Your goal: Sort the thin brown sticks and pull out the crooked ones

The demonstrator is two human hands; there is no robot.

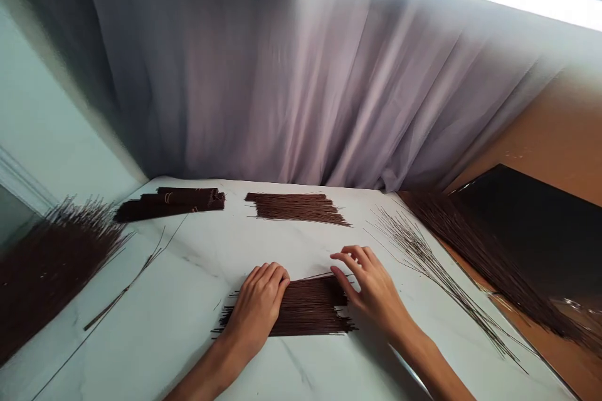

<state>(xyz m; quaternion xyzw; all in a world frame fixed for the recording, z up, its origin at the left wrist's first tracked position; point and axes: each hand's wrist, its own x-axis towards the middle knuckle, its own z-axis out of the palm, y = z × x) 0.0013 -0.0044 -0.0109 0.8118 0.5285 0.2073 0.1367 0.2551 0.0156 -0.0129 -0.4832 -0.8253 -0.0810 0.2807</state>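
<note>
A flat layer of thin dark brown sticks point(310, 307) lies crosswise on the table in front of me, their ends uneven on both sides. My left hand point(261, 304) rests over the left part of this layer, closed, with its fingers together and curled at the far edge. At the right end, my right hand point(369, 282) is open, thumb and forefinger apart, the thumb close to the stick ends. One stick along the far edge slants slightly from my left thumb toward my right thumb. What lies beneath my left palm is hidden.
Behind lie another flat layer of sticks point(298, 208) and tied dark bundles point(172, 202). A large stick pile point(56, 263) fills the left edge. Loose sticks point(433, 257) fan out at right, beside a long dark bundle point(493, 263). A grey curtain point(263, 75) hangs behind the white table point(164, 301).
</note>
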